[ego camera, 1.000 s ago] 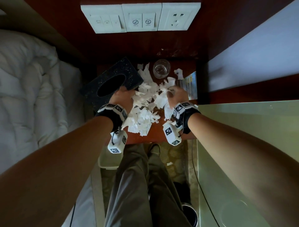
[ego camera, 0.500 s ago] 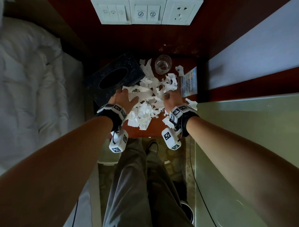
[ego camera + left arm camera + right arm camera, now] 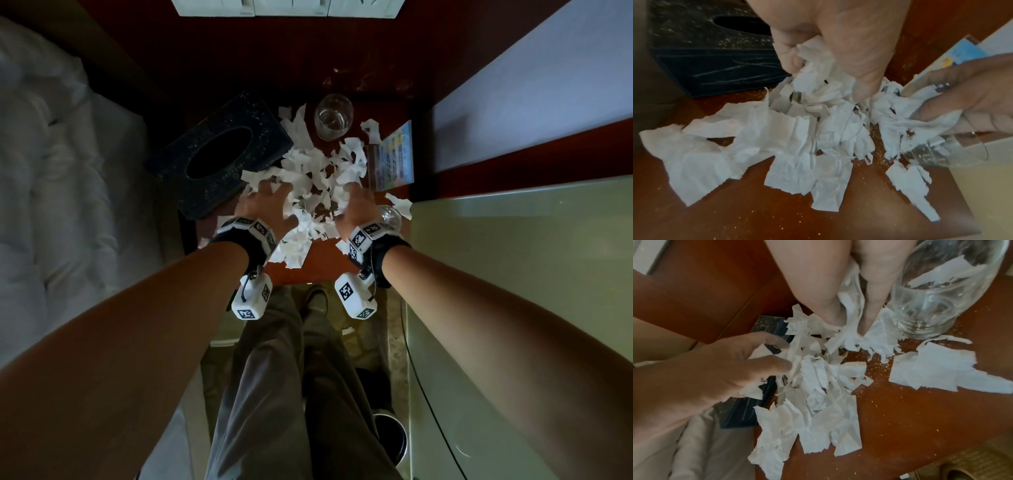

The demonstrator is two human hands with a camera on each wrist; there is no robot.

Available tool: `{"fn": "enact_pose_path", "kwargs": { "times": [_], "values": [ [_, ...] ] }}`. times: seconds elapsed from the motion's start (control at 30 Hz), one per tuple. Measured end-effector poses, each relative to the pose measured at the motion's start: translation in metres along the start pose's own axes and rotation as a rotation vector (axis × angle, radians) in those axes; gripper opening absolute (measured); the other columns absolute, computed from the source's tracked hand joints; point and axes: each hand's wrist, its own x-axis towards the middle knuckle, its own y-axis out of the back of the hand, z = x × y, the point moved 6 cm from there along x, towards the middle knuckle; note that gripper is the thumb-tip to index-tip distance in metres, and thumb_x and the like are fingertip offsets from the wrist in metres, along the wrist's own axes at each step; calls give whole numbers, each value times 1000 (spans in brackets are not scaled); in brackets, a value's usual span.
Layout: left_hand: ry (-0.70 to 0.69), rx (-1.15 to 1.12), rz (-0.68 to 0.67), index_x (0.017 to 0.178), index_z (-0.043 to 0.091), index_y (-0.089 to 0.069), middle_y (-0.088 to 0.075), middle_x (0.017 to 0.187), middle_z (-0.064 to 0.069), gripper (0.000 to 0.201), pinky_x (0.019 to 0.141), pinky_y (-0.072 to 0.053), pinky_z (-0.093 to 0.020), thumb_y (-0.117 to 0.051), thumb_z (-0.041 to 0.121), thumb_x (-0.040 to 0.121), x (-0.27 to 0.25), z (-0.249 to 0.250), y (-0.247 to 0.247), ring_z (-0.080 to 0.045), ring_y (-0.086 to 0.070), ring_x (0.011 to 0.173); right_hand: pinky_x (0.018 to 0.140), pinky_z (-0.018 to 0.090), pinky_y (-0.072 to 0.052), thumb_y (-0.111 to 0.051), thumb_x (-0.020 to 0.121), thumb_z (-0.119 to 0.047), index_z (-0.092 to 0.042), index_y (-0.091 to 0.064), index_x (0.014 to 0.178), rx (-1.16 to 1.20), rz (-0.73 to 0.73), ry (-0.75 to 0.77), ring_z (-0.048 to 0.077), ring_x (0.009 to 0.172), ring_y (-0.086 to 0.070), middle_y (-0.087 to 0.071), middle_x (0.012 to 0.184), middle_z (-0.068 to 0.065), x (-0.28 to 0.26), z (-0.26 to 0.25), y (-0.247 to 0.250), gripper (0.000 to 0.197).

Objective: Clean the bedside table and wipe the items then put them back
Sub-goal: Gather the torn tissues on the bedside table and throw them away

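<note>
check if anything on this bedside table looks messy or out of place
Yes: torn tissue scraps are strewn across the bedside table, between the tissue box and the card, and fine crumbs speckle the wood. The glass at the right edge seems to hold a scrap.

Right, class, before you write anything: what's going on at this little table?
A person is gathering torn white tissue-paper scraps on a reddish-brown wooden bedside table. The left hand pinches a bunch; the right hand grips more beside it. Many scraps lie loose. A black speckled tissue box, a clear drinking glass, a second glass and a blue printed card are on the table, and gritty specks dot the wood.
</note>
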Motion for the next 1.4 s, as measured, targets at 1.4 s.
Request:
{"fn": "enact_pose_path", "kwargs": {
  "times": [1.4],
  "values": [
    [-99,-67,85,123,19,-55,-45,135,-4,38,96,-47,-39,-56,9,87,22,-30,7,-29,-54,115,91,37,-50,-49,96,-12,-6,-42,136,-216,102,-36,33,115,-58,-58,128,16,64,-8,-19,41]
  ]
}}
